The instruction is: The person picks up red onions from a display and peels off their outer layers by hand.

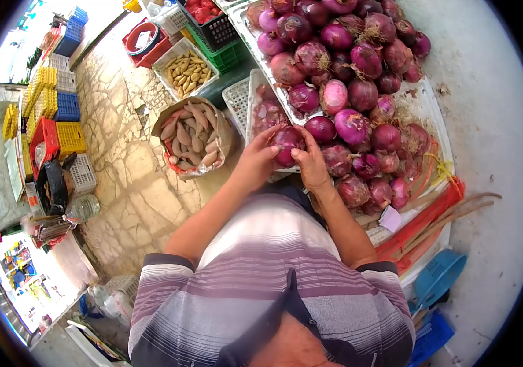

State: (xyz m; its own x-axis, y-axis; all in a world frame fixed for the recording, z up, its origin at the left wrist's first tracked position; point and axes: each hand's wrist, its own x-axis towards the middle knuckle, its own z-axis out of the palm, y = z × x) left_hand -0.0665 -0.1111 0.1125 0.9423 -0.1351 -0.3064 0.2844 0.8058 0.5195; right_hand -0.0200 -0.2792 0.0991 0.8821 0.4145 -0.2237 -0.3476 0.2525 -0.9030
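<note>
Between my two hands is a red onion (287, 145), its purple skin showing between the fingers. My left hand (260, 158) grips it from the left side, and my right hand (310, 160) closes on it from the right, thumb on the near face. Just beyond and to the right, a heap of red onions (362, 92) fills a white tray (442, 131), some with loose papery skin and dry roots. Under my hands, a white crate (250, 104) holds more reddish onions, partly hidden by my fingers.
To the left stands a paper sack of sweet potatoes (191, 137). Behind it sit a crate of small yellowish roots (185, 72) and a green crate (221, 58). A red bag with sticks (426, 220) and a blue plastic basket (438, 275) lie to the right. Stacked crates (59, 104) line the far left.
</note>
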